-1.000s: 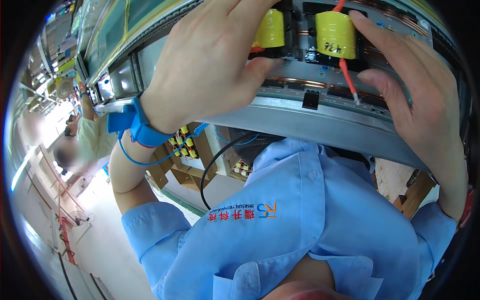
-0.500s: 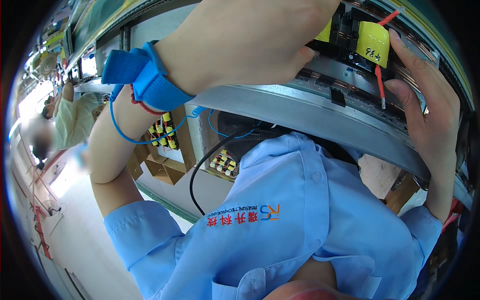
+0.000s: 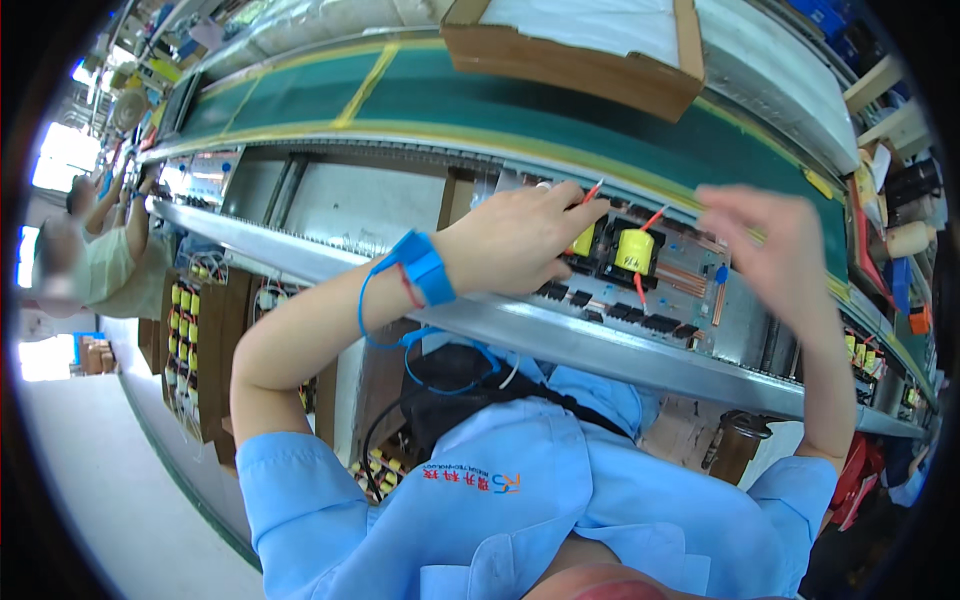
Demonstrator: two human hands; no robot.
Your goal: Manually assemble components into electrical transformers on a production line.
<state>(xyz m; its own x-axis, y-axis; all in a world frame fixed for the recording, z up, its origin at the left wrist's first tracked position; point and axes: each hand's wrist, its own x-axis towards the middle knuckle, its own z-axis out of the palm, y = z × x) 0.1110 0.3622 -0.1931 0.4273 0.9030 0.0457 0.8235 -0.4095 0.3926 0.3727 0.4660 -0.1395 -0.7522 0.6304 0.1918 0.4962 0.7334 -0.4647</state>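
Note:
My left hand, with a blue wrist strap and blue cord, reaches over a circuit board. Its fingers curl round a yellow-wrapped transformer, mostly hidden beneath them; a red lead sticks up by the fingertips. Just right of it a second yellow transformer sits in a black base on the board, one red lead pointing away and one towards me. My right hand is raised above the board's right end, blurred, fingers apart, with nothing visible in it.
Beyond the board runs a green conveyor belt bearing a cardboard box with a white lining. A metal rail lies along my side. Trays of yellow transformers stand low at left, near a person. More transformers sit at right.
My right hand has let go of the right-hand transformer and lifted away from it. The view has drawn back, showing more of the belt. My left hand stays at the neighbouring transformer.

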